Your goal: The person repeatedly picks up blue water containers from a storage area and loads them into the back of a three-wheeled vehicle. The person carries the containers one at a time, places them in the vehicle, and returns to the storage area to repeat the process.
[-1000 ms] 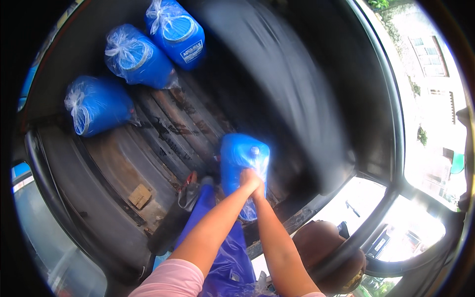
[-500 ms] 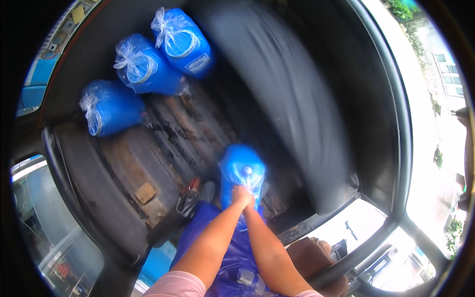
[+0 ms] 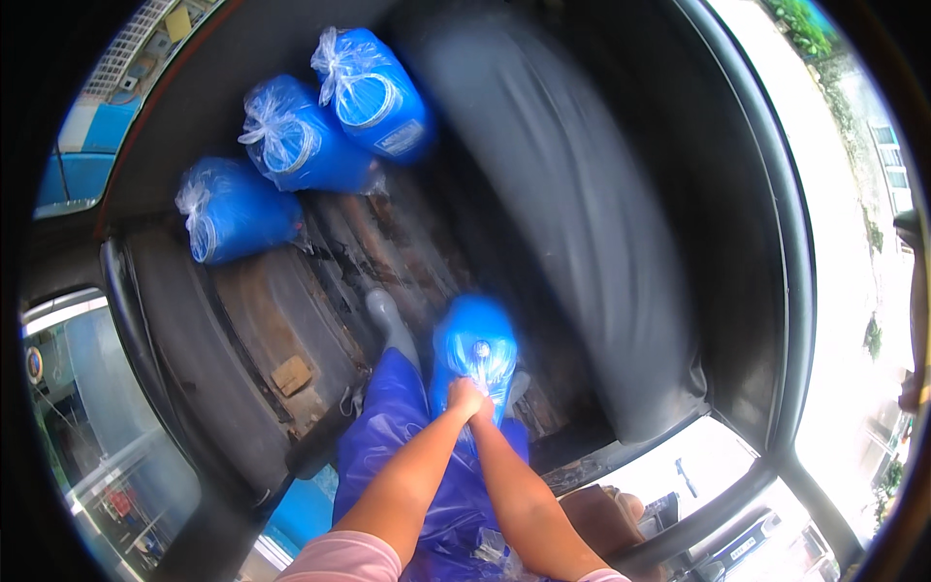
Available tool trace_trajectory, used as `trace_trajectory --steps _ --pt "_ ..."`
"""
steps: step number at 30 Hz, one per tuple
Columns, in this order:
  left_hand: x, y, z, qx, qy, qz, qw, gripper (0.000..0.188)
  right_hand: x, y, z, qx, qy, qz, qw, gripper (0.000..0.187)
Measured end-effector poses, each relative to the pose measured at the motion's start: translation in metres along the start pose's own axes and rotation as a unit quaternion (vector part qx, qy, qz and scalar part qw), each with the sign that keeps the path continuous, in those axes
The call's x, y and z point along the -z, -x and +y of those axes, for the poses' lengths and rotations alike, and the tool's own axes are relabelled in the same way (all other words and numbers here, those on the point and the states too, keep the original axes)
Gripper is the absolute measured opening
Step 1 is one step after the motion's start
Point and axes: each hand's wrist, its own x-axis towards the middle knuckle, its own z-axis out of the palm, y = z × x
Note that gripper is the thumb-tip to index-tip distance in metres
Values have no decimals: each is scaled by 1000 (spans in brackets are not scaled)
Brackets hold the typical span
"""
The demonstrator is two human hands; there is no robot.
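Note:
Straight ahead of my body is a blue plastic drum (image 3: pixel 475 335) in a clear plastic bag, close against my legs. My left hand (image 3: pixel 464 395) and my right hand (image 3: pixel 482 412) are together at its near side, both closed on the bagged drum. The fingers are partly hidden, so I cannot tell whether they grip only the bag. Beneath my arms shows a purple-blue apron (image 3: pixel 393 456). One grey rubber boot (image 3: pixel 390 315) stands forward on the floor, left of the drum.
Three more bagged blue drums (image 3: pixel 228 209) lie along the far left of a dark ridged vehicle bed (image 3: pixel 155 320). A black wheel-arch hump (image 3: pixel 572 204) bulges on the right. A small brown block (image 3: pixel 291 375) sits on the floor at left. Dark rails frame the sides.
My left leg has stepped forward, bringing the grey boot out beside the drum. Both hands keep their hold on the bagged drum. The view has shifted slightly.

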Motion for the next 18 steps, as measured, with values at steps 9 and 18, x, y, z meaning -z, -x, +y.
trace_trajectory --steps 9,18 --pt "-14 -17 -31 97 189 -96 973 28 29 37 -23 -59 -115 -12 992 31" --pt "66 -22 -64 93 514 -135 842 30 33 45 -108 14 52 -31 998 31"
